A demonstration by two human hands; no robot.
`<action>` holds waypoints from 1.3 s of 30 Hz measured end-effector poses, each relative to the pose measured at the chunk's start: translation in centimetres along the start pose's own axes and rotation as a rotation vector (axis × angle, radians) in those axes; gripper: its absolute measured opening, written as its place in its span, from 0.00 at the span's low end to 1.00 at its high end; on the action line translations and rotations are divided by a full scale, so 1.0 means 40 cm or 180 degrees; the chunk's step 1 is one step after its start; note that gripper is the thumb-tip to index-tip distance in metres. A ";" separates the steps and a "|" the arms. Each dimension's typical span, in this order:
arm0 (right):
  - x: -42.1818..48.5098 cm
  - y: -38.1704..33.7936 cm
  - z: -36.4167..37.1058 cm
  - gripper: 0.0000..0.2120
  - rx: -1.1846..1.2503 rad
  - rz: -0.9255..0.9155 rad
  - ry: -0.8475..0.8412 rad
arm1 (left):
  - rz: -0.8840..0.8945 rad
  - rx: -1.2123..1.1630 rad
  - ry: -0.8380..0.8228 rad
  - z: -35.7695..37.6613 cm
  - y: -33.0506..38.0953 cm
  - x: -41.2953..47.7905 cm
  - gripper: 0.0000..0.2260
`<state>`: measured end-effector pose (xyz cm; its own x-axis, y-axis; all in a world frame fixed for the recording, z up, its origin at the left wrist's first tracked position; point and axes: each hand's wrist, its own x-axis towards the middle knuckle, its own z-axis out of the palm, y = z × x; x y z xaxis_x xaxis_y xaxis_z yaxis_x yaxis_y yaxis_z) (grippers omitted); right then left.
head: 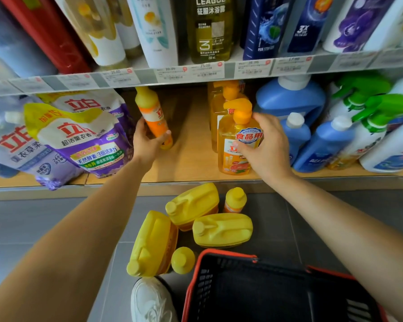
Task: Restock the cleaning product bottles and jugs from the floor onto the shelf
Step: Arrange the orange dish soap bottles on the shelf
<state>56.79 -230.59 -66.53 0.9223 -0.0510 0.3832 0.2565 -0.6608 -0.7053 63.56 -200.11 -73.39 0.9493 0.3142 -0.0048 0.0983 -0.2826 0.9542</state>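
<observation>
Head view showed the lower wooden shelf (191, 159) spanning the frame, with purple refill pouches (86, 140) leaning at its left end and blue jugs (289, 98) and green-triggered spray bottles (382, 105) crowded at its right. A black basket with a red rim (228, 252) sat on the grey floor at the bottom right, beside a white shoe (149, 298). Three yellow jugs (222, 230) lay on their sides on the floor between the basket and the shelf edge, close together.

On the shelf, the right hand (265, 145) was wrapped around an orange pump bottle (233, 159) that stood upright at the front of a row of like bottles. The left hand (147, 142) gripped the lower part of a slim orange-and-yellow bottle (153, 112), tilted, its base touching the shelf boards near the pouches. Two small yellow-capped bottles (235, 199) stood on the floor, one behind the jugs, the other just beside the basket.
</observation>
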 end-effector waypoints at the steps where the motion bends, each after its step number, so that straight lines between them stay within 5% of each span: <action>1: 0.002 0.006 0.001 0.28 -0.0031 -0.0018 -0.0012 | 0.0019 0.0079 0.0093 0.001 -0.004 0.001 0.32; 8: 0.011 0.026 -0.005 0.27 0.0012 -0.0070 -0.0020 | 0.0322 0.0614 0.0000 -0.001 0.009 -0.053 0.28; 15: 0.023 0.006 -0.062 0.27 0.0112 -0.0075 -0.0354 | 0.0828 0.1861 -0.0789 -0.067 0.127 -0.181 0.27; 22: 0.058 -0.009 -0.138 0.38 -0.0088 0.0095 -0.1703 | 0.1431 0.2520 -0.1553 -0.118 0.257 -0.306 0.28; 28: -0.025 -0.087 -0.289 0.32 0.0700 0.0118 -0.2076 | 0.1840 0.2615 -0.1588 -0.102 0.386 -0.436 0.30; 32: -0.077 -0.146 -0.390 0.16 0.1385 0.0024 -0.1885 | 0.1899 0.2670 -0.1566 -0.080 0.460 -0.519 0.31; 39: -0.132 -0.179 -0.491 0.08 0.2176 0.0218 -0.1521 | 0.0951 0.1460 -0.2131 -0.030 0.509 -0.655 0.27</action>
<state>44.42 -240.32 -51.79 0.9260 0.3504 0.1408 0.1723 -0.0602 -0.9832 40.32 -213.00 -53.46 0.9165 -0.3908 -0.0858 -0.2095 -0.6514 0.7292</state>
